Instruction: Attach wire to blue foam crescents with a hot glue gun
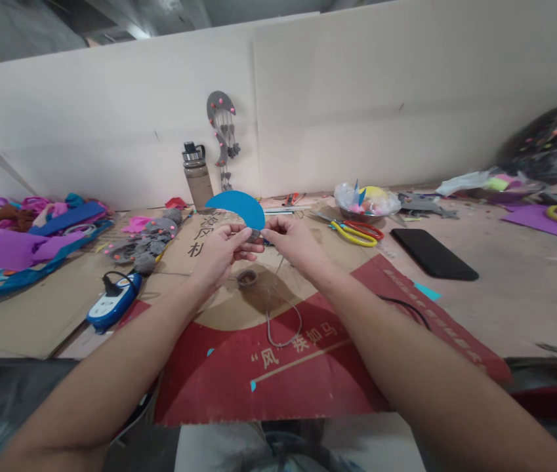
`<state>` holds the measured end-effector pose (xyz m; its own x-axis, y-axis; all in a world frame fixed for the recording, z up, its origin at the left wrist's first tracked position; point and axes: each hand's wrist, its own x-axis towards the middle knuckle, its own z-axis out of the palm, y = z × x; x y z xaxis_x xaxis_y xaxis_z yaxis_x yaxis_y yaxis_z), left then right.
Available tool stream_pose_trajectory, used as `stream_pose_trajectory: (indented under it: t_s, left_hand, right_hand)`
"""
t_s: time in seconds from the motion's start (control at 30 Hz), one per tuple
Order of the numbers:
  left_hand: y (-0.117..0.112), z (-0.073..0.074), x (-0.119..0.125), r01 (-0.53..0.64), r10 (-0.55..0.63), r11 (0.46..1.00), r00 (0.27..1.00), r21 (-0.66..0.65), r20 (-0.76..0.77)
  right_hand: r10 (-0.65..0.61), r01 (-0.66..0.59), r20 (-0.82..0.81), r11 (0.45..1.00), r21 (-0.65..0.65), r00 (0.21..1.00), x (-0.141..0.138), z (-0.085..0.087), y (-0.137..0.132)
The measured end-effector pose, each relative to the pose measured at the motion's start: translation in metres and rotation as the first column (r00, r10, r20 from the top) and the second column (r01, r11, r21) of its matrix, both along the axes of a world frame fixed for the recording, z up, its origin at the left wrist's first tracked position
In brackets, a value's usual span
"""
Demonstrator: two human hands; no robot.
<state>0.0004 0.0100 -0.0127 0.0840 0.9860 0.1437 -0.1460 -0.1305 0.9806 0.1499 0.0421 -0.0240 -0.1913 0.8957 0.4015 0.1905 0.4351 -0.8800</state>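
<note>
Far left there's a messy heap of felt scraps [10, 248], mostly purple and blue, then a blue-and-white power strip [111, 305] with a black plug in it. Just behind that sits a little pile of grey felt pieces [153, 236] with pink dots on some. Next along, a bottle [198, 183] stands upright by the white wall [357, 98], and a grey felt hanging [220, 105] with pink dots is up on the wall right beside it. Left hand [239, 242] has its fingers curled and is pinching the low end of a blue crescent [241, 204], which is up above the cardboard [224, 393] between both hands, curved side up. A small grey bit [255, 234] shows at that end too. Below the hands are a brownish ring [247, 278] and a loop of thin cord [285, 344]. Right hand [290, 239] has thumb and fingers brought together at the same end of the crescent, but can't tell what they've actually got. Then come the yellow-handled scissors [354, 235], a bowl [369, 215] of odds and ends in plastic, a black phone [434, 254] lying flat, and a purple sheet [548, 223] far right.
</note>
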Motion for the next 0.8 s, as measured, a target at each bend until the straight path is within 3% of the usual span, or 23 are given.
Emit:
stream_pose_trajectory:
  t_s: [0.4,0.6,0.8]
  left_hand:
    - [0.0073,-0.0023,-0.0026,-0.027,0.029,0.998,0.999,-0.060,0.033]
    - [0.0058,-0.0028,-0.0014,-0.011,0.010,1.000,0.999,0.015,0.042]
    - [0.0077,-0.0006,-0.0055,-0.161,0.151,0.982,0.984,0.101,0.099]
  right_hand:
    - [0.015,-0.019,0.045,0.997,0.080,0.999,-0.0038,0.0024,-0.0066]
    - [-0.089,0.083,0.050,0.991,0.107,0.995,-0.0035,0.0027,-0.0097]
    - [-0.055,0.050,0.037,0.990,0.133,0.998,-0.0047,-0.0007,-0.0084]
